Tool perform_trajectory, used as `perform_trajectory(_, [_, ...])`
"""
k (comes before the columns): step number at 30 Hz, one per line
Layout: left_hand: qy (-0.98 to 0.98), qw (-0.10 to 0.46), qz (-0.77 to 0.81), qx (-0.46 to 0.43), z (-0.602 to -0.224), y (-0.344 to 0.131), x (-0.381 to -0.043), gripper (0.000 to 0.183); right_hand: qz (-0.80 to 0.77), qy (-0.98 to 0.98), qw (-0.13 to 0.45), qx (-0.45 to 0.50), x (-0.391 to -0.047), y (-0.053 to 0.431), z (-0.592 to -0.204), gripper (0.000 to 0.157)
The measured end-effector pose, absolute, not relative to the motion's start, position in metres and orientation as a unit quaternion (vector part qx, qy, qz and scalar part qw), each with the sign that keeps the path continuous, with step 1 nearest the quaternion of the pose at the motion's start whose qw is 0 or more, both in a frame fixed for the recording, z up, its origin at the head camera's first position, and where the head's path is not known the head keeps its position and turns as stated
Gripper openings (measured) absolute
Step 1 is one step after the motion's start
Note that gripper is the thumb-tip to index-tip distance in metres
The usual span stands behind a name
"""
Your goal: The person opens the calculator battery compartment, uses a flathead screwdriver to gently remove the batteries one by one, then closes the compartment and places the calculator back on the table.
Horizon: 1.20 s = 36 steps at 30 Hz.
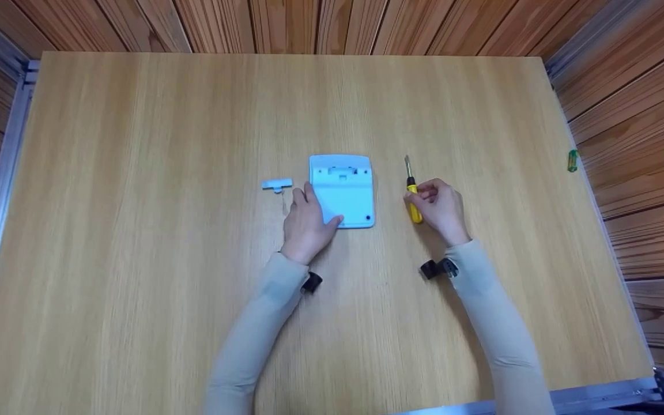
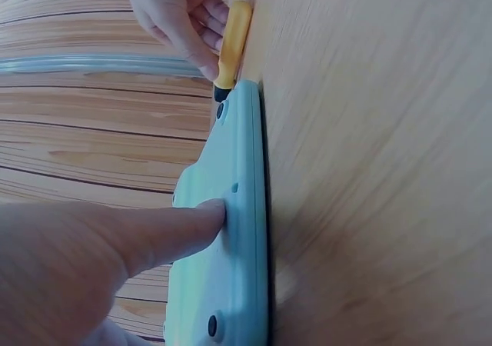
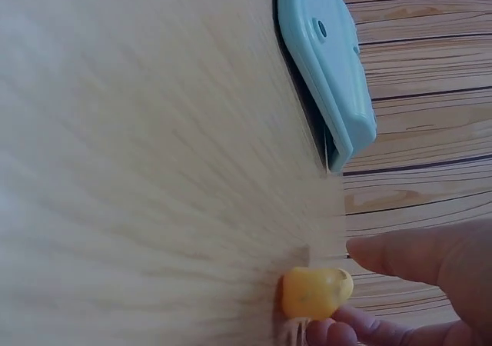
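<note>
A light-blue device [image 1: 343, 199], shaped like a calculator, lies with its back up and a small compartment [image 1: 342, 171] uncovered near its far edge. My left hand [image 1: 308, 222] rests on its left side, fingers stretched along the edge, and the thumb [image 2: 196, 223] presses on the back near the front edge. Right of the device is a screwdriver [image 1: 413, 204] with a yellow handle and black collar, its tip pointing away. My right hand [image 1: 443, 208] is at the handle, thumb on one side and loosely bent fingers on the other. In the right wrist view a gap shows between thumb and handle.
A small light-blue cover [image 1: 277, 184] lies left of the device, with a thin thing [image 1: 284, 202] just in front of it. Near the table's right edge is a small green cylinder [image 1: 572, 161]. Wooden walls [image 1: 286, 26] border the table's back and sides.
</note>
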<state>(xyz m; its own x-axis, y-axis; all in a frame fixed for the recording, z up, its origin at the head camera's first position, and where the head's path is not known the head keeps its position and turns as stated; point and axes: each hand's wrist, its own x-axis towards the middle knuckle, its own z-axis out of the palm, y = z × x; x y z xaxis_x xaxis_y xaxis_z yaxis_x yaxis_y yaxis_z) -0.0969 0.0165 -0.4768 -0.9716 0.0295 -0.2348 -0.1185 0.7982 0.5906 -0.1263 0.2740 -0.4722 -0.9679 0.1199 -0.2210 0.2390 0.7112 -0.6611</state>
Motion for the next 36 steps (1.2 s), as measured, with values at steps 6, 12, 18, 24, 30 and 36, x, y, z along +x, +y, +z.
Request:
perform_trajectory(6, [0.942, 0.115, 0.316, -0.017, -0.477, 0.015, -0.097, 0.089, -0.360, 0.927, 0.049, 0.086, -0.122, 0.270, -0.467, 0.036])
perform_trajectory(12, [0.938, 0.122, 0.325, -0.018, -0.476, 0.014, -0.098, 0.089, -0.359, 0.933, 0.021, 0.026, -0.117, 0.257, -0.466, 0.043])
perform_trajectory(18, [0.934, 0.123, 0.336, -0.019, -0.477, 0.012, -0.099, 0.091, -0.333, 0.940, 0.031, -0.073, -0.114, 0.243, -0.472, 0.066])
perform_trajectory(24, [0.934, 0.131, 0.332, -0.021, -0.477, 0.012, -0.100, 0.091, -0.314, 0.933, 0.110, -0.136, -0.112, 0.228, -0.477, 0.092])
perform_trajectory(30, [0.933, 0.138, 0.332, -0.023, -0.477, 0.011, -0.100, 0.090, -0.317, 0.925, 0.143, -0.151, -0.112, 0.214, -0.479, 0.105])
perform_trajectory(36, [0.933, 0.143, 0.331, -0.023, -0.476, 0.012, -0.101, 0.091, -0.312, 0.926, 0.164, -0.133, -0.114, 0.203, -0.477, 0.106])
